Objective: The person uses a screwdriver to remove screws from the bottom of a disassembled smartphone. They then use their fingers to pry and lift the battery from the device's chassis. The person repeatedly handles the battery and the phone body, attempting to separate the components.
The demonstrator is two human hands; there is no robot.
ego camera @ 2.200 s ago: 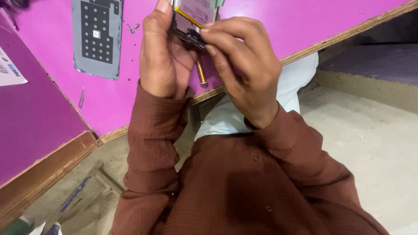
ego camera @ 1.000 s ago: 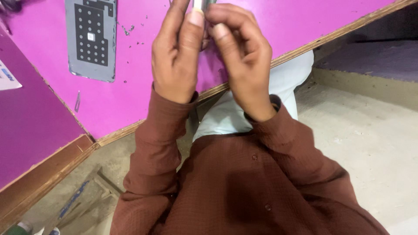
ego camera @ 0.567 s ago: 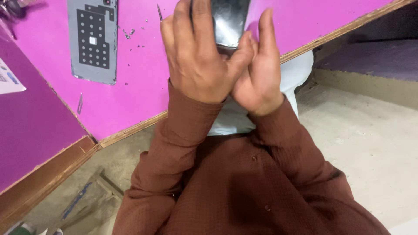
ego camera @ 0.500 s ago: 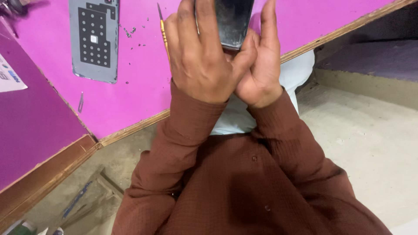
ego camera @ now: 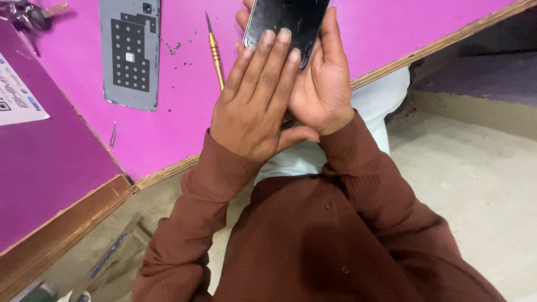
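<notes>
A single head-worn view looks steeply down, close over the pink bench (ego camera: 168, 112).

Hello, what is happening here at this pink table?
A person in a brown shirt presses a dark phone between both hands above the pink table. The right hand supports it from beneath, and the left hand lies flat on its glass. On the table lie a gold screwdriver, a grey back cover, some tiny screws and tweezers.

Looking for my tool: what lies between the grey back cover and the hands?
A gold-handled screwdriver on the pink table, seen in the head view.
</notes>
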